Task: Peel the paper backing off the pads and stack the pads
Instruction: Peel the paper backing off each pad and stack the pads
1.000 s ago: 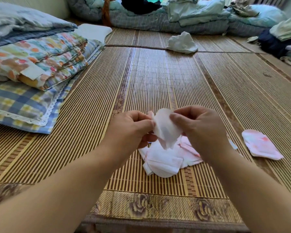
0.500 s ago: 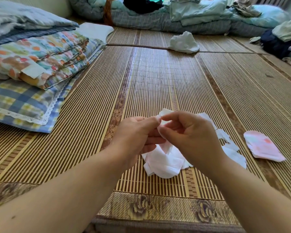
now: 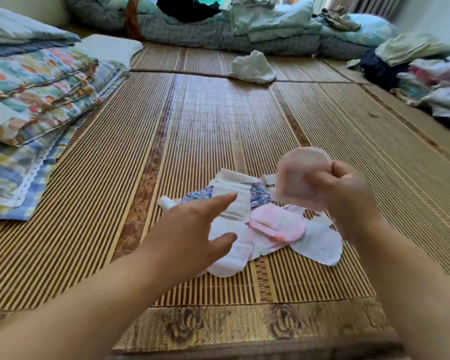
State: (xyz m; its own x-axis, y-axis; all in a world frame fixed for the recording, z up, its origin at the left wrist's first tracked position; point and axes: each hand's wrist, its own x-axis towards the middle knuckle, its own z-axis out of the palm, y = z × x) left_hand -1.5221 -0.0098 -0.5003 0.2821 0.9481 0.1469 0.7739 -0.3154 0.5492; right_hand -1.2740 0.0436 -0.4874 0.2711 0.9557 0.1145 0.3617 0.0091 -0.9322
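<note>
A heap of white paper backings and wrappers [image 3: 231,245] lies on the bamboo mat [image 3: 192,126] in front of me, with a pink pad [image 3: 278,222] resting on top of it. My right hand [image 3: 340,193] is shut on another pink pad [image 3: 299,175], held up blurred above the right side of the heap. My left hand [image 3: 192,229] hovers open over the heap's left side, fingers spread, holding nothing. A wrapper with a blue-purple pattern [image 3: 259,194] shows in the heap.
Folded quilts and a plaid pillow [image 3: 37,113] line the left. A crumpled white cloth [image 3: 252,66] lies farther up the mat. Bedding piles [image 3: 244,22] fill the back, clothes [image 3: 426,74] the right. The mat's patterned border [image 3: 218,323] runs nearest me.
My hands have parted: the left let go and opened over the heap, while the right swung to the right holding the pink pad. The view shifted, and the earlier pad at the right is out of sight.
</note>
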